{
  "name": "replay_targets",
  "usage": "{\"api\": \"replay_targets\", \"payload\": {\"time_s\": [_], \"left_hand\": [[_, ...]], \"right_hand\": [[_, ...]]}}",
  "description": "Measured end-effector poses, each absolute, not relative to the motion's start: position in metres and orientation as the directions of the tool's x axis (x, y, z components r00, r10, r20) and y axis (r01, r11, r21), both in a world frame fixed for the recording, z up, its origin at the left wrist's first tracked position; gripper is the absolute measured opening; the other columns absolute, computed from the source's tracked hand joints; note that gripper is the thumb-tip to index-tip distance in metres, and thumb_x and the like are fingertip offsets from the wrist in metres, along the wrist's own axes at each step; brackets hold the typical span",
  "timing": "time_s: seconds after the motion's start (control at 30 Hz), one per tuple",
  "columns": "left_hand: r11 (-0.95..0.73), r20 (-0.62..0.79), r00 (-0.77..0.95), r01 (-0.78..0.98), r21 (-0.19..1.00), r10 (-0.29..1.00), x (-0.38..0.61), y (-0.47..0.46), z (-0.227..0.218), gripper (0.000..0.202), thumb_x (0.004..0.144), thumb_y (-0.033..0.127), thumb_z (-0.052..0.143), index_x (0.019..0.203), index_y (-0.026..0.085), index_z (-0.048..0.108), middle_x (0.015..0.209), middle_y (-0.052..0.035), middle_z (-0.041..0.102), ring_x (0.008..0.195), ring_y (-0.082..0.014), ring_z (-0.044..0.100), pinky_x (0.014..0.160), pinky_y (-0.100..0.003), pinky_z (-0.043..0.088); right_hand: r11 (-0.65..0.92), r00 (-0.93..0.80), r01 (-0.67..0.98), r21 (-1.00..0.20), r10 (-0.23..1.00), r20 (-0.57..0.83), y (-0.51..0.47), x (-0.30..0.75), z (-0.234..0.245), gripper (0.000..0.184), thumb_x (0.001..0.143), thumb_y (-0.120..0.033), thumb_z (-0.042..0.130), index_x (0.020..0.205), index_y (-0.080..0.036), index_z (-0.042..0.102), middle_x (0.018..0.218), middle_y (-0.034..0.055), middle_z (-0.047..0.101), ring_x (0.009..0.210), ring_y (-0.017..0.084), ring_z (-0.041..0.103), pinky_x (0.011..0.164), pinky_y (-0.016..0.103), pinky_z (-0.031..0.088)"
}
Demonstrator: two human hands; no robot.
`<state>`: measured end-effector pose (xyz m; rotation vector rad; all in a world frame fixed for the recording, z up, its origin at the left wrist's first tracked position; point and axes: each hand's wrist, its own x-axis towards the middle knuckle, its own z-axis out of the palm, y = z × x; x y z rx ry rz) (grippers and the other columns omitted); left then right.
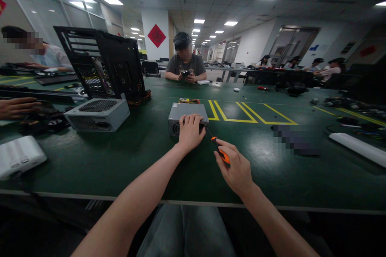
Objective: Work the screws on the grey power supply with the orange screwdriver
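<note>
A grey computer power supply (188, 109) lies on the green table in front of me, its fan grille facing my side and a bundle of coloured wires (189, 100) behind it. My left hand (191, 130) rests over its front right part, fingers on the top and thumb side against the front. In my right hand (235, 164) is an orange and black screwdriver (223, 155), gripped by the handle. Its thin shaft points up and left to the power supply's front right edge, beside my left fingers. Whether the tip sits in a screw is too small to tell.
Left of me stand a second power supply (98, 114), an open black computer case (105, 62) and a white box-shaped device (21, 156). A white bar (358, 148) and cables lie on the right. One person (186, 66) sits opposite; another person's hand (18, 108) reaches in at left.
</note>
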<state>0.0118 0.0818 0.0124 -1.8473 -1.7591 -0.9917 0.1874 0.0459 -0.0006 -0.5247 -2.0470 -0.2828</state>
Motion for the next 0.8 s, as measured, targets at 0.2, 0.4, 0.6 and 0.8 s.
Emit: {"api": "replay_targets", "payload": {"time_s": [0.2, 0.4, 0.6, 0.8], "left_hand": [[-0.117, 0.722, -0.053, 0.976, 0.183, 0.690, 0.0117, 0.0810, 0.0129, 0.028, 0.081, 0.029, 0.051, 0.108, 0.022, 0.050, 0.118, -0.0063, 0.053, 0.113, -0.0227, 0.044, 0.104, -0.041, 0.021], [-0.122, 0.728, -0.048, 0.976, 0.179, 0.684, 0.0114, 0.0815, 0.0123, 0.028, 0.080, 0.029, 0.051, 0.108, 0.022, 0.050, 0.117, -0.0062, 0.054, 0.112, -0.0228, 0.045, 0.104, -0.042, 0.020], [-0.109, 0.721, -0.060, 0.976, 0.186, 0.691, 0.0124, 0.0817, 0.0127, 0.028, 0.081, 0.030, 0.051, 0.107, 0.022, 0.050, 0.118, -0.0056, 0.054, 0.113, -0.0217, 0.044, 0.105, -0.041, 0.020], [-0.108, 0.721, -0.059, 0.977, 0.183, 0.690, 0.0125, 0.0811, 0.0130, 0.027, 0.081, 0.030, 0.050, 0.107, 0.022, 0.051, 0.118, -0.0060, 0.054, 0.112, -0.0223, 0.045, 0.104, -0.040, 0.021]], "right_hand": [[0.874, -0.474, 0.485, 0.003, 0.260, 0.841, 0.0424, 0.1870, 0.0032, 0.021, 0.080, -0.014, 0.054, 0.101, -0.018, 0.049, 0.106, 0.0125, 0.058, 0.093, 0.018, 0.060, 0.072, 0.029, 0.053], [0.889, -0.515, 0.458, 0.031, 0.237, 0.824, 0.0427, 0.1845, 0.0005, 0.028, 0.080, -0.010, 0.049, 0.106, -0.017, 0.045, 0.114, 0.0149, 0.056, 0.102, 0.020, 0.057, 0.079, 0.034, 0.052], [0.888, -0.469, 0.459, 0.005, 0.238, 0.850, 0.0458, 0.1878, -0.0001, 0.027, 0.082, -0.013, 0.053, 0.107, -0.019, 0.046, 0.112, 0.0126, 0.058, 0.097, 0.018, 0.060, 0.075, 0.030, 0.053], [0.897, -0.506, 0.442, -0.005, 0.254, 0.824, 0.0418, 0.1848, 0.0022, 0.026, 0.080, -0.013, 0.050, 0.105, -0.018, 0.048, 0.114, 0.0145, 0.055, 0.102, 0.020, 0.058, 0.076, 0.033, 0.053]]}}
